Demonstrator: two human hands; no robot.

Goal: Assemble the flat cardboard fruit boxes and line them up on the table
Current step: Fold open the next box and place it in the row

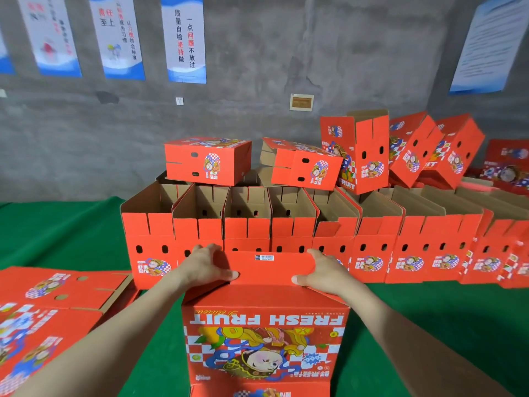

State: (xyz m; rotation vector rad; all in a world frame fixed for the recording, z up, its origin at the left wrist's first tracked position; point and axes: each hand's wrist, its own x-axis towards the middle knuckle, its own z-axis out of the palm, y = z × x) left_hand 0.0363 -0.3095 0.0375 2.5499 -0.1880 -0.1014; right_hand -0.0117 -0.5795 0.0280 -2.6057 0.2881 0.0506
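Observation:
A red cardboard fruit box [266, 339] stands upside down in front of me on the green table [57, 239], its "FRESH FRUIT" print inverted. Its bottom flap [272, 270] lies across the top. My left hand [204, 265] grips the flap's left end and my right hand [323, 270] grips its right end, thumbs pressed on top. Behind it runs a row of assembled open-topped boxes [246, 224], side by side from the centre to the right edge. A stack of flat boxes [48, 310] lies at my left.
More assembled boxes [207, 160] lie tipped on top of the row, several leaning at the back right [412, 150]. A grey concrete wall with posters [184, 38] stands behind. Green table surface shows at the left and the right front [458, 325].

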